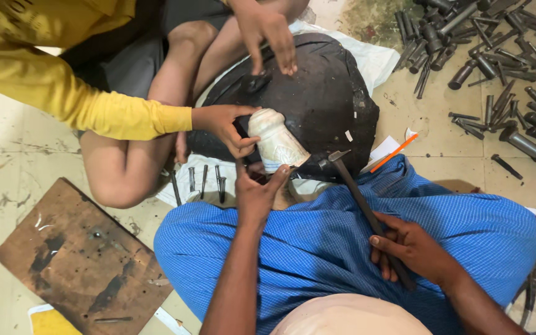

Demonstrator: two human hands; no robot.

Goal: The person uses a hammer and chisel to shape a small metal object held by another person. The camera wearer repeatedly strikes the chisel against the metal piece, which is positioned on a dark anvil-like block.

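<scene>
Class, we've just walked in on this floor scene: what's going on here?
The person's right hand grips a hammer, its head near a pale cylindrical piece lying on a black rounded pad. Their left hand touches the piece's lower end. A co-worker in a yellow sleeve steadies it.

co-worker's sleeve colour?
Mustard yellow sleeve, seen in the head view.

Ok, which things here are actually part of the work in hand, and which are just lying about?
In use:
- pale vessel, steadied by the left hand and a co-worker's hand
- hammer, gripped by the right hand
- black cushion under the vessel

Lying about:
- heap of dark metal punches
- rusty metal plate
- orange pen
- few punches on white cloth
</scene>
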